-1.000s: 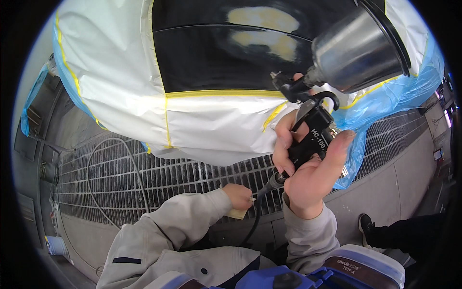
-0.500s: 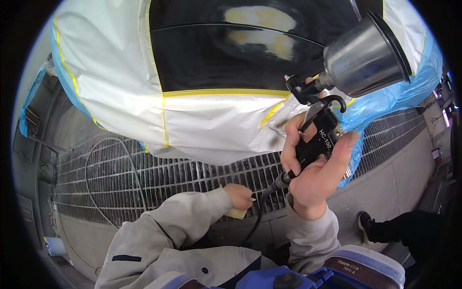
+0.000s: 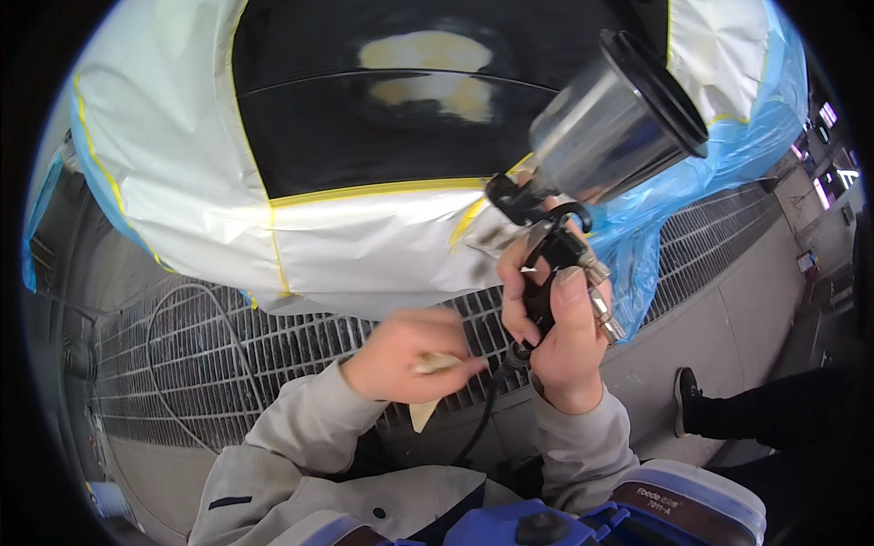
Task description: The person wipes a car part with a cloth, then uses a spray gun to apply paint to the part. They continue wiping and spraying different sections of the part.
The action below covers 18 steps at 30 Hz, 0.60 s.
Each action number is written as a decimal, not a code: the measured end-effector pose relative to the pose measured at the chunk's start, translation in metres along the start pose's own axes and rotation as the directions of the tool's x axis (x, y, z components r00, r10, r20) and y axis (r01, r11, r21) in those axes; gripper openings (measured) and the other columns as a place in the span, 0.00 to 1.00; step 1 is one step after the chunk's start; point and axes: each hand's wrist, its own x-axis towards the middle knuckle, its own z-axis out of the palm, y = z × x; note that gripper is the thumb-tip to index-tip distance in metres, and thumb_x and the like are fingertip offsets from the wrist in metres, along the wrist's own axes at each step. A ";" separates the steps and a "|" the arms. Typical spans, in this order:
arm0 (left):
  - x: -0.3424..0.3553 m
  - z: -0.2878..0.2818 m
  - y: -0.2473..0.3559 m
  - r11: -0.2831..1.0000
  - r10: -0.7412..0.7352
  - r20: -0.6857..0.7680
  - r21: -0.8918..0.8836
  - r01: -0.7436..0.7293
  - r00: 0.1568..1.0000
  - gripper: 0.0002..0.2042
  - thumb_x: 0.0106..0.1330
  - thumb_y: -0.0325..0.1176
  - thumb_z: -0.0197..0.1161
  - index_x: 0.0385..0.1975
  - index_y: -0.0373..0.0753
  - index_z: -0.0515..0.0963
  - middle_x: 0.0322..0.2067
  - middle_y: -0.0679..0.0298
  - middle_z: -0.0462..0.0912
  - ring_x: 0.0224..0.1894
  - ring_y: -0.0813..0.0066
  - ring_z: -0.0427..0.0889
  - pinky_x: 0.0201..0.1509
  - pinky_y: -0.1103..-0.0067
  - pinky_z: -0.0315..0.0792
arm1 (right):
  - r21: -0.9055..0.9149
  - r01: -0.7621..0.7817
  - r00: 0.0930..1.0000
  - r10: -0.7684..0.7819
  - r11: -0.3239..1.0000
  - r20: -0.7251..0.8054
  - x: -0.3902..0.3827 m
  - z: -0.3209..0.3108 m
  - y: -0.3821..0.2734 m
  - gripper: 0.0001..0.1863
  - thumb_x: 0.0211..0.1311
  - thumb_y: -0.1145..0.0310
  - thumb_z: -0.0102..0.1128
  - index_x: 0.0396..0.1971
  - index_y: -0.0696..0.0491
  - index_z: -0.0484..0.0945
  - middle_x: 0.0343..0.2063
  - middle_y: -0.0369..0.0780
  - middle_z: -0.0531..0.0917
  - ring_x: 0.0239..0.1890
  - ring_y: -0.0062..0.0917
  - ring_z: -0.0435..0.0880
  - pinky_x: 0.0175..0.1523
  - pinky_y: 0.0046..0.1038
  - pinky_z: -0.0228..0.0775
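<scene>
My right hand (image 3: 574, 350) is wrapped round the black grip of a spray gun (image 3: 557, 244), its thumb along the back near the metal knobs. The gun's steel cup (image 3: 605, 132) with a black lid leans to the upper right. A dark hose (image 3: 487, 414) runs down from the grip. My left hand (image 3: 405, 350), a little blurred, is closed on a crumpled pale-yellow piece of cloth or paper (image 3: 422, 414) that pokes out below the fingers. Beyond both hands lies a black body panel (image 3: 309, 136) with sanded whitish-tan patches (image 3: 423, 52).
White masking sheet (image 3: 364, 246) with yellow tape (image 3: 373, 191) frames the panel, and blue plastic film (image 3: 637, 264) hangs at the right. Floor grating (image 3: 218, 355) with a looped hose (image 3: 150, 346) lies below. At the right is another person's shoe (image 3: 685, 400).
My left hand has risen from low near my body, bringing the pale-yellow piece nearer the gun. The gun and right hand appear slightly further left, and the view has shifted too.
</scene>
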 end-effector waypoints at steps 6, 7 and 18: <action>0.050 -0.012 0.054 0.948 -0.081 -0.728 -0.268 -0.174 0.681 0.06 0.69 0.26 0.71 0.41 0.33 0.83 0.34 0.65 0.84 0.31 0.81 0.76 0.35 0.81 0.70 | 0.321 -0.080 0.994 0.051 0.944 0.098 0.000 -0.013 -0.011 0.44 0.76 0.30 0.43 0.63 0.61 0.67 0.36 0.46 0.82 0.15 0.12 0.62 0.20 0.16 0.52; 0.056 -0.008 0.058 0.933 -0.136 -0.713 -0.326 -0.153 0.687 0.08 0.69 0.25 0.71 0.45 0.33 0.84 0.37 0.65 0.85 0.32 0.82 0.76 0.36 0.82 0.70 | 0.332 -0.065 0.990 0.019 0.941 0.140 0.000 -0.016 -0.012 0.47 0.75 0.26 0.41 0.65 0.60 0.66 0.38 0.48 0.83 0.14 0.12 0.61 0.20 0.16 0.52; 0.072 0.027 0.066 0.576 -0.055 -0.424 -0.753 -0.318 0.904 0.17 0.62 0.09 0.69 0.51 0.23 0.82 0.53 0.46 0.82 0.37 0.65 0.91 0.40 0.69 0.92 | 0.401 -0.056 0.945 -0.081 0.915 0.317 -0.009 -0.083 0.006 0.57 0.67 0.17 0.38 0.76 0.54 0.63 0.50 0.50 0.86 0.35 0.28 0.80 0.37 0.31 0.75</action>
